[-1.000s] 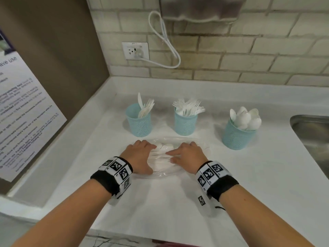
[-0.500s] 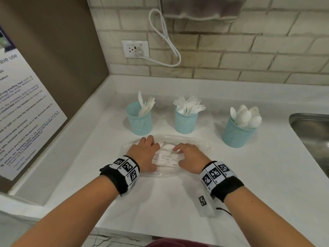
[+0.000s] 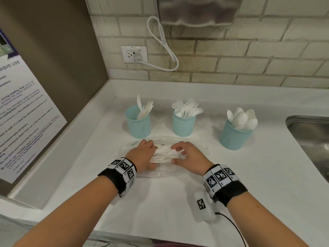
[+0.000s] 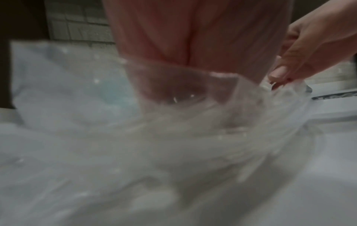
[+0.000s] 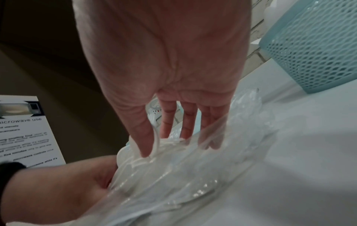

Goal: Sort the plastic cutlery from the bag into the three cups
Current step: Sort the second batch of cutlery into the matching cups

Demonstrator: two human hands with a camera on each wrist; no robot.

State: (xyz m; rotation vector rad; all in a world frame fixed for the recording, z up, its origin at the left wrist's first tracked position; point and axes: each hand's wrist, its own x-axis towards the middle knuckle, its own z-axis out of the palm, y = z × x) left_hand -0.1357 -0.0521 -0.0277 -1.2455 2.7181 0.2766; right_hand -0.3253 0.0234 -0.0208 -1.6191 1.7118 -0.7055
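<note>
A clear plastic bag with white cutlery lies on the white counter in front of three teal mesh cups. The left cup holds a knife and forks, the middle cup forks, the right cup spoons. My left hand grips the left end of the bunched bag and the cutlery inside it. My right hand curls over the right end, its thumb on the white pieces and its fingers behind the film. Whether any finger is inside the bag I cannot tell.
A steel sink is set into the counter at the right. A wall with a printed notice closes the left side. On the brick back wall are a socket and a white cable. The counter's front edge runs below my forearms.
Both hands lay flat on the bag a second ago. Their fingers have since curled in and bunched the bag and cutlery into a raised bundle between them.
</note>
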